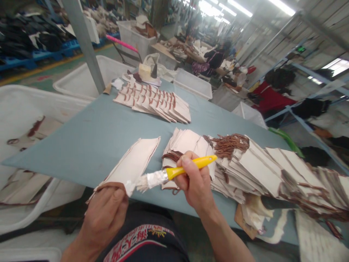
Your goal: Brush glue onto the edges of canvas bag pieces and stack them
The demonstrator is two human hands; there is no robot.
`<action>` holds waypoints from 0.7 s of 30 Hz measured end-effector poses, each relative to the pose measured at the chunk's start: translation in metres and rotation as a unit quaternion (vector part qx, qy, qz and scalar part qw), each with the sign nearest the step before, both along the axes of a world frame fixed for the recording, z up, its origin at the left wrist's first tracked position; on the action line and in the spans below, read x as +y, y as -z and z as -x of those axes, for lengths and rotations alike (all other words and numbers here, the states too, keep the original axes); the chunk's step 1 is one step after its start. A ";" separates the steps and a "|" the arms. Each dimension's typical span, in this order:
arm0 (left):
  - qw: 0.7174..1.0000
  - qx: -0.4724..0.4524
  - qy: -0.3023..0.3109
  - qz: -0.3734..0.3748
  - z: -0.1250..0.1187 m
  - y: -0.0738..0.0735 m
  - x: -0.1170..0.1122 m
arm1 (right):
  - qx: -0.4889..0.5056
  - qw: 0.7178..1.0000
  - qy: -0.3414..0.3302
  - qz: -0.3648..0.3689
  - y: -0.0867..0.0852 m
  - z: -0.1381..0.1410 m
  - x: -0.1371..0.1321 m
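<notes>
Head view: brush [177, 171] in my right hand [195, 183], pale piece [131, 160] in my left hand [107, 209].
My right thumb and fingers pinch the brush's yellow handle; its whitened bristles are at the pale piece's near corner, touching or just beside it, I cannot tell which. My left hand pinches the piece's brown-trimmed end at the near edge of the blue table [89, 142]. Brown strips [231, 144] lie among stacks [260, 169] to the right; overlapping pieces [152, 101] lie farther back.

At lower center, the right hand [195, 182] grips a yellow-handled brush [172, 173], bristles [143, 183] beside the pale panel [132, 160] held at lower left by the left hand [107, 208]. Layered pieces [154, 101] lie upper center on the table [81, 138].
</notes>
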State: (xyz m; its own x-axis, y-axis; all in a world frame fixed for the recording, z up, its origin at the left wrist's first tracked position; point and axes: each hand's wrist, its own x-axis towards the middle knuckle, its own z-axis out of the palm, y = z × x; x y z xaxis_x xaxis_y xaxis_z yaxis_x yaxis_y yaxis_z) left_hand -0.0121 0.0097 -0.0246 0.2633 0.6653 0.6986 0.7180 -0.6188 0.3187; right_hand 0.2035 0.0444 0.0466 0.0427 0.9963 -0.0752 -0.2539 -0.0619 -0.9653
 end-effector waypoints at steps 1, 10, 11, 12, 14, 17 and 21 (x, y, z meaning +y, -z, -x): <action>1.000 0.001 -0.001 -0.005 -0.002 -0.001 0.001 | 0.001 1.000 0.012 -0.005 -0.001 -0.002 0.002; 0.997 0.062 0.008 -0.035 -0.005 0.018 0.000 | -0.048 0.999 -0.013 -0.001 -0.004 0.003 0.010; 0.997 0.063 0.007 -0.039 -0.005 0.019 -0.001 | -0.058 0.998 0.005 -0.005 -0.004 0.000 0.013; 0.997 0.061 0.005 -0.043 -0.006 0.019 -0.002 | -0.066 0.998 0.021 -0.010 -0.005 -0.004 0.015; 0.997 0.056 0.002 -0.046 -0.009 0.020 -0.002 | -0.073 0.996 0.045 -0.026 -0.008 -0.011 0.019; 0.997 0.057 0.004 -0.047 -0.011 0.018 -0.002 | -0.075 0.995 0.058 -0.044 -0.012 -0.015 0.021; 0.997 0.061 0.005 -0.055 -0.014 0.014 0.001 | -0.085 0.995 0.043 -0.032 -0.005 -0.008 0.020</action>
